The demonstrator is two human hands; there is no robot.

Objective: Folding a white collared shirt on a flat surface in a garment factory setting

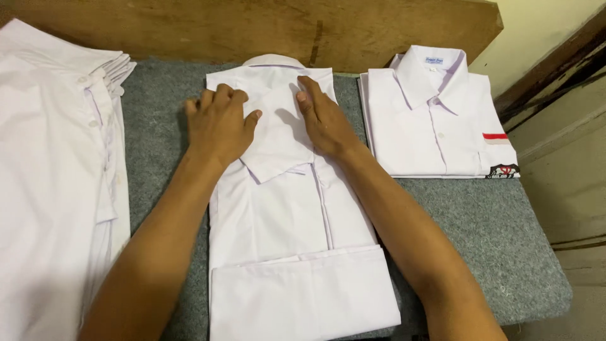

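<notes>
1. A white shirt (290, 215) lies face down in the middle of the grey padded surface (492, 221), its sleeves folded in across the back and its hem turned up at the near end.
2. The left hand (218, 123) rests flat on the shirt's upper left part, fingers slightly spread, gripping nothing.
3. The right hand (323, 117) presses flat on the upper right part, fingers together and extended.
4. A folded white shirt (435, 117) lies to the right; a stack of white shirts (53, 177) lies to the left.
</notes>
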